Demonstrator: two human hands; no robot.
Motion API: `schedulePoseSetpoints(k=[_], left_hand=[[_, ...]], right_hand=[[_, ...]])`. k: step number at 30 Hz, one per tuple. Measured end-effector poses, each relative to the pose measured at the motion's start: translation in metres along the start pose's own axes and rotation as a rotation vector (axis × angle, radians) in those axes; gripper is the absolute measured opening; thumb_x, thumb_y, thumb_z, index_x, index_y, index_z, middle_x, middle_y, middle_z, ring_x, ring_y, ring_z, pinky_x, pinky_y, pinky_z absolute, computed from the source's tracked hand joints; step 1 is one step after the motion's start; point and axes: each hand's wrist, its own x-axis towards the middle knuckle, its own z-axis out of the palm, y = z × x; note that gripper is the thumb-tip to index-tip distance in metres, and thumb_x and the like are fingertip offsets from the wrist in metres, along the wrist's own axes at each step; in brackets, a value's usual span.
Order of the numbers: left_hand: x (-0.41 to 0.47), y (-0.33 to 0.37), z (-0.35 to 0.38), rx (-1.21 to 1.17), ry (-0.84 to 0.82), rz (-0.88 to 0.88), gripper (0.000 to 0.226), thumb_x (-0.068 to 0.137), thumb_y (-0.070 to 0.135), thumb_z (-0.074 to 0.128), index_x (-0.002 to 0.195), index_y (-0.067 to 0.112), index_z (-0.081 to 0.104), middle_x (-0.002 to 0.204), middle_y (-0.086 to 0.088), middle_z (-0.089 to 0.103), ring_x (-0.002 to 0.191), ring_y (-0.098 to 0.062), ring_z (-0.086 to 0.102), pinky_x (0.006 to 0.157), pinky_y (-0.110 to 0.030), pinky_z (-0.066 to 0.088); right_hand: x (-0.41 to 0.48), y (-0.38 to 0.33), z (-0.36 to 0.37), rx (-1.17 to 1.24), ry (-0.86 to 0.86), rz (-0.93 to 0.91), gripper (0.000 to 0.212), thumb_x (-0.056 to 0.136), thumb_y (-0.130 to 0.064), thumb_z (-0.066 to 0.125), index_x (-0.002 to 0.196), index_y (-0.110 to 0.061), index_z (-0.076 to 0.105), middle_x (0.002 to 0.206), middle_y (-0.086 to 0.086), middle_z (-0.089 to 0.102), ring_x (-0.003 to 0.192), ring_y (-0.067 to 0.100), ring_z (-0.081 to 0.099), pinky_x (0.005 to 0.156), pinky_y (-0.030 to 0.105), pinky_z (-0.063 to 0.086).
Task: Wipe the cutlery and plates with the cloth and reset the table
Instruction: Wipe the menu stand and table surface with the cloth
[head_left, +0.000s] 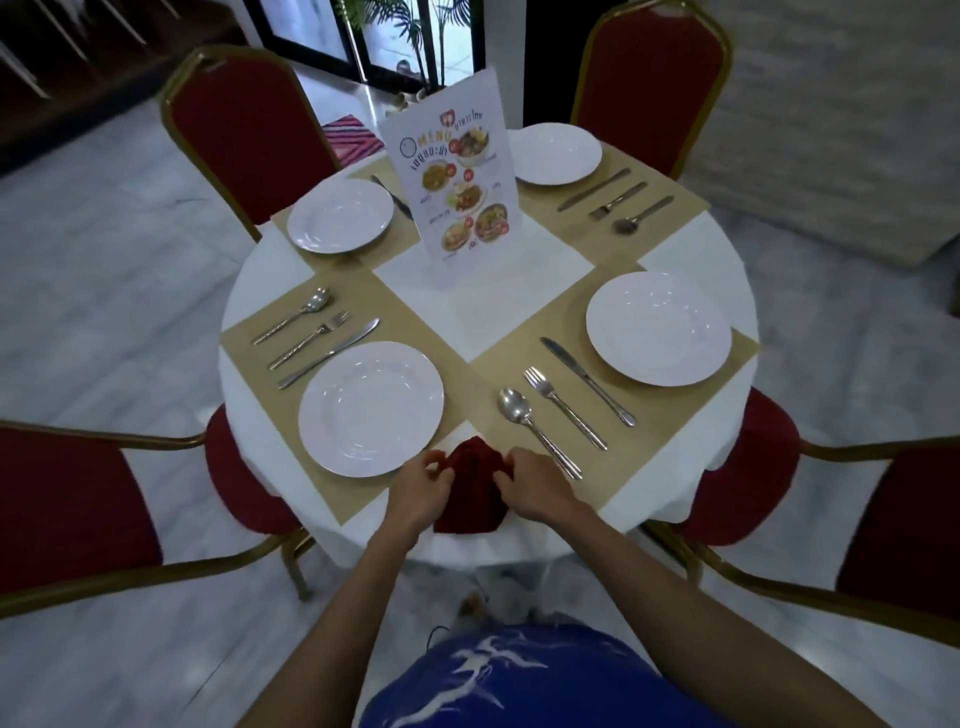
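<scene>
left hand (423, 486) and right hand (535, 486) each pinch one side of the red cloth (475, 483), fingers curled. cloth is bunched at the near edge of the table (483, 312), between plate (371, 408) and spoon (519, 410).

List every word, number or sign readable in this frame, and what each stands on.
"MENU": printed near the top of the menu card, which stands upright in the middle of the table.
Thai headings beside and below it: blurred, not reliably quotable.
Dish captions and numbers in the red circles on the card: too small to read.
Shirt: white pattern only, no words.
</scene>
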Motion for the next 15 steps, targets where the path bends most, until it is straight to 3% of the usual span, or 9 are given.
schedulePoseSetpoints(k=[4, 6, 9, 11, 13, 15], left_hand=[[-0.006, -0.001, 0.005, 0.338, 0.136, 0.213, 0.029, 0.093, 0.013, 0.060, 0.121, 0.013, 0.067, 0.114, -0.005, 0.071, 0.106, -0.026, 0.065, 0.091, -0.032, 0.048], [-0.010, -0.006, 0.011, 0.404, 0.181, 0.291, 0.033, 0.092, 0.012, 0.059, 0.123, 0.017, 0.066, 0.112, -0.005, 0.069, 0.103, -0.026, 0.064, 0.089, -0.035, 0.051], [-0.015, -0.014, 0.026, 0.480, 0.087, 0.360, 0.050, 0.094, 0.017, 0.059, 0.143, 0.021, 0.052, 0.134, -0.006, 0.057, 0.117, -0.023, 0.056, 0.099, -0.032, 0.047], [-0.015, -0.020, 0.032, 0.475, 0.036, 0.359, 0.054, 0.097, 0.019, 0.059, 0.149, 0.020, 0.045, 0.144, -0.006, 0.047, 0.125, -0.021, 0.051, 0.103, -0.025, 0.044], [-0.008, -0.025, 0.033, 0.417, 0.015, 0.306, 0.048, 0.100, 0.018, 0.055, 0.147, 0.020, 0.045, 0.146, -0.004, 0.044, 0.122, -0.016, 0.050, 0.093, -0.011, 0.038], [-0.001, -0.029, 0.032, 0.439, -0.003, 0.324, 0.046, 0.097, 0.009, 0.057, 0.141, 0.017, 0.051, 0.143, -0.007, 0.044, 0.119, -0.020, 0.051, 0.087, -0.011, 0.036]], right_hand=[[-0.002, 0.007, 0.002, -0.116, 0.175, -0.079, 0.026, 0.097, -0.019, 0.055, 0.121, -0.010, 0.055, 0.128, 0.013, 0.050, 0.114, 0.033, 0.056, 0.090, 0.040, 0.050], [-0.003, 0.005, 0.007, -0.080, 0.125, -0.157, 0.034, 0.095, -0.012, 0.056, 0.128, -0.012, 0.051, 0.130, 0.011, 0.042, 0.109, 0.033, 0.057, 0.088, 0.041, 0.052], [-0.004, 0.007, 0.023, -0.058, -0.047, -0.229, 0.050, 0.093, -0.007, 0.058, 0.140, -0.014, 0.043, 0.133, 0.009, 0.036, 0.103, 0.030, 0.058, 0.093, 0.043, 0.055], [-0.003, 0.011, 0.032, -0.058, -0.058, -0.214, 0.052, 0.094, -0.007, 0.058, 0.142, -0.014, 0.039, 0.135, 0.009, 0.035, 0.105, 0.028, 0.057, 0.095, 0.042, 0.055], [-0.004, 0.012, 0.036, -0.078, -0.043, -0.205, 0.051, 0.094, -0.007, 0.058, 0.141, -0.012, 0.039, 0.135, 0.010, 0.035, 0.105, 0.028, 0.056, 0.095, 0.041, 0.055], [-0.002, 0.012, 0.042, -0.135, -0.040, -0.206, 0.051, 0.094, -0.007, 0.059, 0.140, -0.011, 0.038, 0.134, 0.010, 0.036, 0.105, 0.028, 0.056, 0.094, 0.042, 0.055]])
